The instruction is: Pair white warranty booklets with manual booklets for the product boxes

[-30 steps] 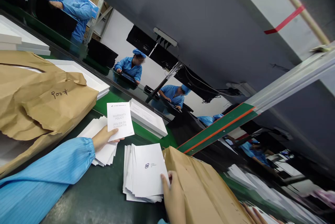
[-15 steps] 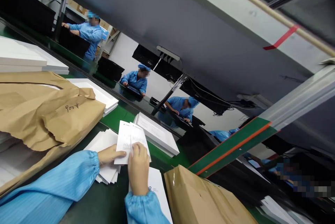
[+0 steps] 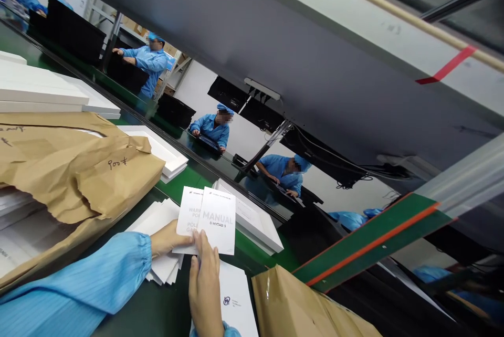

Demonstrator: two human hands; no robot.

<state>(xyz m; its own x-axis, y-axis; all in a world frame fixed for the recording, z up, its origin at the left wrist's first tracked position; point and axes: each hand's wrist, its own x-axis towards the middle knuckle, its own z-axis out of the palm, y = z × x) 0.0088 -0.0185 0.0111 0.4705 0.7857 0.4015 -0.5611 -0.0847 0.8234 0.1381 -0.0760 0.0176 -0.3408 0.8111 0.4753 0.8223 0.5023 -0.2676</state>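
Note:
My left hand (image 3: pixel 169 239) pinches a white warranty leaflet (image 3: pixel 189 210) between thumb and fingers. A white booklet printed MANUAL (image 3: pixel 219 232) overlaps the leaflet's right side. My right hand (image 3: pixel 206 284), fingers stretched out, rests its fingertips at the manual's lower left edge; the thumb stands apart. Beneath my left hand, a loose stack of white booklets (image 3: pixel 163 216) is spread on the green work surface (image 3: pixel 137 300). Below my right hand lies a white printed box or booklet (image 3: pixel 238 295), partly covered by that hand.
To the left is a torn brown paper package (image 3: pixel 118 179) with white papers inside. White boxes (image 3: pixel 43 85) and an open white tray (image 3: pixel 157 150) stand behind it. A brown carton (image 3: pixel 307 305) sits right, below a green post (image 3: pixel 366 242). Co-workers (image 3: pixel 214 127) sit across the line.
The manual has shifted right against the leaflet and shows more of its cover. My right hand has moved down from its face, with its fingers straightened. The camera view has shifted slightly.

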